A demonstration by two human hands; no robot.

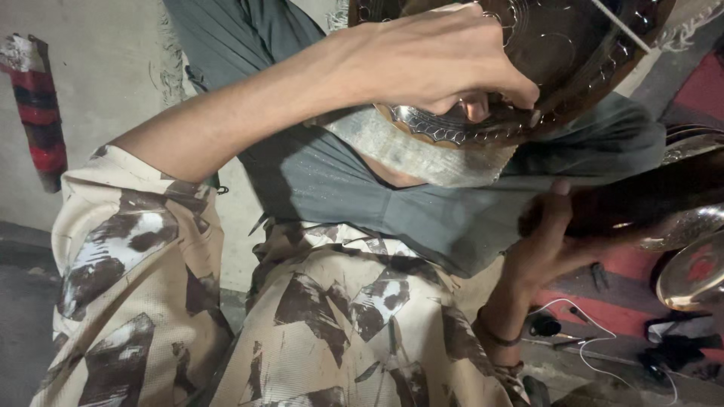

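My left hand (437, 60) reaches across from the left and grips the near rim of a round engraved metal plate (573, 45) at the top, fingers curled over the edge. The plate rests on a pale grey cloth pad (422, 154) on my grey-trousered knee. Lower right, my right hand (547, 245), with a dark band at the wrist, holds the end of a dark shiny metal vessel (641, 203), thumb up against its side. My beige and brown patterned shirt fills the bottom.
Shiny metal plates (690, 275) are stacked at the right edge on a red mat (701, 83). A white cable (588, 343) and small dark tools lie on the floor at the lower right. A red and black striped cloth (38, 105) hangs at the left.
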